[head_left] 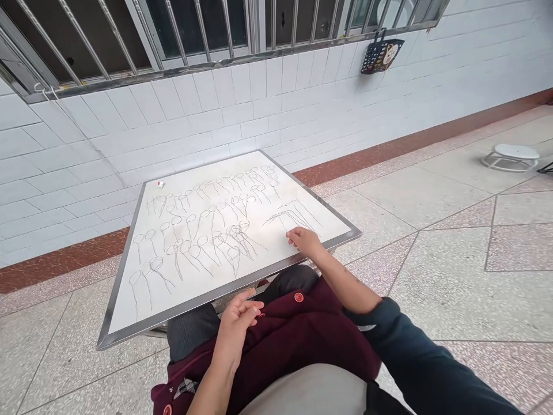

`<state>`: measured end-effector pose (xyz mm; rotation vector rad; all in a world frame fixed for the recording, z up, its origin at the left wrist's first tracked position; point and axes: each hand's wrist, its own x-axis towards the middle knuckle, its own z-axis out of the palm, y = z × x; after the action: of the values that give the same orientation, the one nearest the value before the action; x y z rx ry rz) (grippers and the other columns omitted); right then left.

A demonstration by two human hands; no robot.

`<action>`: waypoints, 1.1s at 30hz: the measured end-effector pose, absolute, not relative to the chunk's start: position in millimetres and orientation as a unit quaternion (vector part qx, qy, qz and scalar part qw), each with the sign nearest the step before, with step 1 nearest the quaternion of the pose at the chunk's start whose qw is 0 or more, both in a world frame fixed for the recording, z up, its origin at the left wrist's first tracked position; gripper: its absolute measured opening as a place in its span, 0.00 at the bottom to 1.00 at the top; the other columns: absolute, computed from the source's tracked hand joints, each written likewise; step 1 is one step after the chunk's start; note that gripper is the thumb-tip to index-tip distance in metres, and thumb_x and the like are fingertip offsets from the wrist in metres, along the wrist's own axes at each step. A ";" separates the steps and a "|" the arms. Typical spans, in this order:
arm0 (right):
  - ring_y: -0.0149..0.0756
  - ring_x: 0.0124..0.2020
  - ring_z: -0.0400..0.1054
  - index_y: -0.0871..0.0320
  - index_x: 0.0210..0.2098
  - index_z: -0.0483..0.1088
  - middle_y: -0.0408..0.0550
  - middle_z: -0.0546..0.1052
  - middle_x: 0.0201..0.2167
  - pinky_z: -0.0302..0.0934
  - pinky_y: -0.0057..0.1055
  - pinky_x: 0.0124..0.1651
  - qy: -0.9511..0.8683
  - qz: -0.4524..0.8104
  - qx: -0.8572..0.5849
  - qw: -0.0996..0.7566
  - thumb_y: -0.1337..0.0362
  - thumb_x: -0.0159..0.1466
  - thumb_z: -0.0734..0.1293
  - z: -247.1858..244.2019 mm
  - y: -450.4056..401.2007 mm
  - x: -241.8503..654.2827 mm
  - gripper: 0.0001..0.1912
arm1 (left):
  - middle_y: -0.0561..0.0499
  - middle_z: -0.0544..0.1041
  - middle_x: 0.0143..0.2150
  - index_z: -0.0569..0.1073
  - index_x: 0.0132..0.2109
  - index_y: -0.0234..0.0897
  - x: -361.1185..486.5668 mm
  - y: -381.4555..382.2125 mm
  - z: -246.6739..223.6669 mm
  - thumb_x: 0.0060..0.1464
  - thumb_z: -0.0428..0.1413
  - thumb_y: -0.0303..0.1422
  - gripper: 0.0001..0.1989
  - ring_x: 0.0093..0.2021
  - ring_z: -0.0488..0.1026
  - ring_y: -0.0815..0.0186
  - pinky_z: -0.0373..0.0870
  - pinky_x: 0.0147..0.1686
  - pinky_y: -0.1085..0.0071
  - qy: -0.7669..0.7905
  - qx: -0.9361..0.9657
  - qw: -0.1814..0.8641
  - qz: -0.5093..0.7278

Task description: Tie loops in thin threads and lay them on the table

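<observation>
On the white tabletop (242, 265) lie several thin dark cords with looped ends (173, 222), spread in rough rows. Toward the right, a loose bunch of longer thin dark strands (298, 210) lies fanned out. My right hand (303, 240) is just below that bunch, over the near right part of the table, with thumb and fingertips pinched together. Whether a strand is between them is too fine to tell. Above my lap, in front of the table's near edge, my left hand (239, 314) has its fingers curled and thumb pressed in. Anything it pinches is too small to make out.
A small white-and-red item (161, 184) sits at the table's far left corner. The table has a grey metal rim (242, 283) and stands by a white tiled wall (216, 124) with barred windows. A dark bag (381, 55) hangs there. A round white stool (514, 154) stands at right.
</observation>
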<state>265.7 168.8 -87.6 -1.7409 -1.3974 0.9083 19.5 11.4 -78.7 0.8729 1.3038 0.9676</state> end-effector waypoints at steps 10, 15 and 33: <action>0.39 0.37 0.69 0.59 0.40 0.71 0.50 0.78 0.35 0.56 0.31 0.38 -0.595 0.191 -0.737 0.258 0.64 0.66 0.60 -93.0 178.8 275.6 0.09 | 0.44 0.80 0.43 0.74 0.52 0.40 13.5 13.7 -88.1 0.48 0.62 0.42 0.24 0.42 0.74 0.61 0.66 0.39 0.69 0.554 0.386 0.634 0.376; 0.48 0.49 0.62 0.59 0.49 0.68 0.55 0.75 0.46 0.57 0.36 0.43 -0.636 0.109 -0.730 0.225 0.66 0.67 0.59 -93.8 174.8 280.1 0.13 | 0.45 0.80 0.42 0.73 0.52 0.40 5.5 12.8 -96.3 0.49 0.62 0.42 0.24 0.41 0.74 0.63 0.66 0.39 0.69 0.566 0.375 0.632 0.374; 0.45 0.48 0.61 0.62 0.50 0.68 0.59 0.71 0.49 0.56 0.34 0.48 -0.717 0.027 -0.691 0.088 0.78 0.63 0.56 -111.0 216.6 290.8 0.19 | 0.44 0.80 0.44 0.69 0.55 0.36 -10.7 9.2 -114.6 0.50 0.61 0.41 0.26 0.41 0.72 0.64 0.66 0.40 0.70 0.576 0.352 0.638 0.370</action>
<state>290.8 216.6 -111.0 -2.0574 -2.1331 0.0804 -10.7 9.2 -114.6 0.8031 1.3143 0.8451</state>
